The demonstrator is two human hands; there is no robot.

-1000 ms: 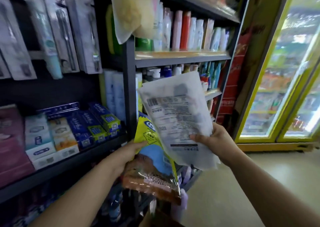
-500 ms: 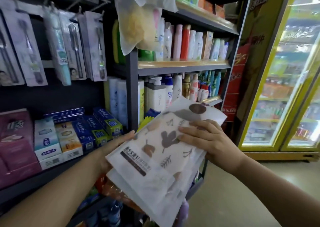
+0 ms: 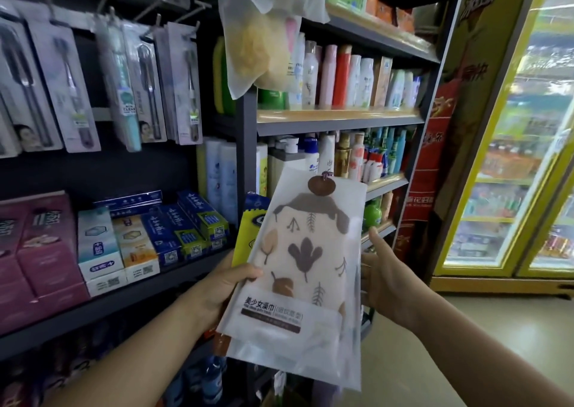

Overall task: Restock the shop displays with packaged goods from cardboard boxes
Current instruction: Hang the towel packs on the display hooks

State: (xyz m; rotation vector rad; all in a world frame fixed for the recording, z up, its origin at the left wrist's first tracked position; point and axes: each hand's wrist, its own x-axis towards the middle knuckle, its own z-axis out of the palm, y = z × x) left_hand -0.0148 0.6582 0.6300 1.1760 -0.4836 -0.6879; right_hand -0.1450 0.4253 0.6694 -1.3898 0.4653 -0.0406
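Dead centre, a frosted towel pack stands upright, brown and tan leaves showing through the plastic and a dark label band low on its face. The left hand grips it from eight o'clock, thumb curled over the front edge, fingers hidden behind. Behind the pack, toward ten o'clock, a yellow packet with a blue top peeks out, held in that same grip as far as one can tell; at the pack's seven o'clock corner a brown bit of another wrapper shows. The right hand sits at three o'clock of the pack, fingers straight and relaxed, palm turned toward the pack's right edge; whether it touches the plastic is hard to say, since the edge covers the fingertips.

Up at twelve o'clock a clear bag with a yellow sponge hangs from the shelving. At one o'clock, a row of bottles lines a shelf, with more bottles on the level below. At ten o'clock, toothbrush cards hang on hooks; at nine o'clock toothpaste boxes lie stacked on a dark shelf, pink boxes just beside them at the far left. At three o'clock stands a yellow-framed cooler, lit inside.
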